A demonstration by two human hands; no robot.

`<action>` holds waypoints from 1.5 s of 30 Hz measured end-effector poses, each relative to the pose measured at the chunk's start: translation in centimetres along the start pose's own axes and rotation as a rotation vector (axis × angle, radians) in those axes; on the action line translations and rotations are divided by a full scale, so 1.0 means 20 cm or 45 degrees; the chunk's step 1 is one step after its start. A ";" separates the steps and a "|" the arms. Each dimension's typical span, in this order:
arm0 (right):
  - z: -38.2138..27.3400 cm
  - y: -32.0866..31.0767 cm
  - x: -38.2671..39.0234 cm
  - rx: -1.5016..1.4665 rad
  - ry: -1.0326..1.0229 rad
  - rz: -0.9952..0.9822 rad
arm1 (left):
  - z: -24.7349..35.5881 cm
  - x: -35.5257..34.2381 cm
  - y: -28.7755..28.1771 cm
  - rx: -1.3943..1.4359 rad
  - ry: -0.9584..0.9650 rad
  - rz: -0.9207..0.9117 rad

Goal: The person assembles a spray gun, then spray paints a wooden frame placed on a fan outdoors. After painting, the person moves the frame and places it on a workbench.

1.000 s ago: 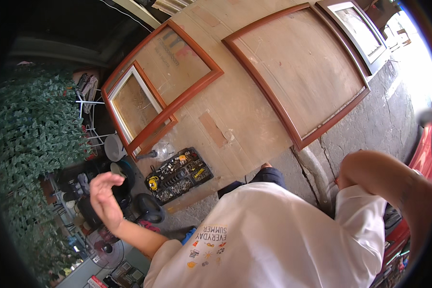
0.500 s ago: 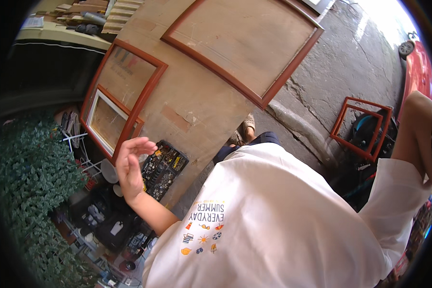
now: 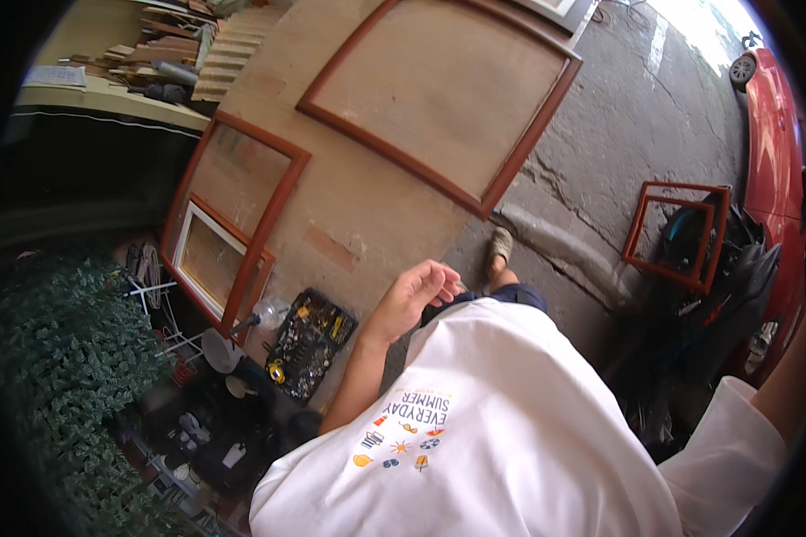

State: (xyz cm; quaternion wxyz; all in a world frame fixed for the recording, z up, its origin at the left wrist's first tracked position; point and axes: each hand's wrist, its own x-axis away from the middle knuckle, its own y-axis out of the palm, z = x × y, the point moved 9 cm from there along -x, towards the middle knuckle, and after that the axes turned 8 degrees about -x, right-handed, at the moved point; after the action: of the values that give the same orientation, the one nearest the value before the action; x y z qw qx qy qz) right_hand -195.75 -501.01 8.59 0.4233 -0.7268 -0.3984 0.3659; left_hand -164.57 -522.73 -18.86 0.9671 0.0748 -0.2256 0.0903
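Observation:
My left hand (image 3: 410,300) hangs in the air in front of my white shirt, palm turned up, its fingers loosely curled and apart, with nothing in it. Nearest to it lies a black toolbox tray (image 3: 312,340) full of small hardware. A yellow tape measure (image 3: 279,372) rests at that tray's near corner. Of my right arm only the upper part shows at the right edge; the hand itself is outside the picture. A large red-brown frame (image 3: 394,148) lies on a brown board (image 3: 349,210) ahead.
Smaller red-brown frames, one with a white inner frame (image 3: 185,234), are at the left. Another frame (image 3: 636,237) leans on a motorcycle (image 3: 734,295). A red car (image 3: 775,143) stands at the right. Leafy plants (image 3: 72,349) fill the lower left. Wood scraps (image 3: 157,54) lie on a shelf.
My left hand has moved right, away from the toolbox tray, and its fingers have curled more. My right arm has dropped lower at the right edge. The view has shifted, and one foot has stepped out.

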 end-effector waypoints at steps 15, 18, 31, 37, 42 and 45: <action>0.61 -0.45 -0.05 -0.291 -0.042 0.386 | 0.53 -1.24 0.80 -0.030 0.155 -0.206; 0.89 -0.25 -0.10 -0.606 0.103 0.492 | 0.67 -1.54 1.04 0.362 0.167 -0.088; 1.51 1.14 0.12 -0.032 0.120 -0.254 | 0.38 -2.19 1.64 0.704 -0.458 0.119; 2.00 0.99 0.15 -0.026 0.709 -0.059 | 0.55 -2.59 1.82 0.258 -0.347 -0.010; 2.21 0.93 0.24 0.074 1.046 -0.024 | 0.58 -2.78 1.98 -0.108 -0.185 -0.207; 2.25 0.86 0.16 0.163 0.995 0.019 | 0.59 -2.90 2.02 -0.654 0.314 -0.171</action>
State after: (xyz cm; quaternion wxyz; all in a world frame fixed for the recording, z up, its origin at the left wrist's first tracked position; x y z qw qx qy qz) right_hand -229.00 -489.16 -24.44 0.5849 -0.7862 -0.1783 0.0891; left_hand -229.19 -493.80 -30.23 0.9784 -0.1691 -0.1165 -0.0258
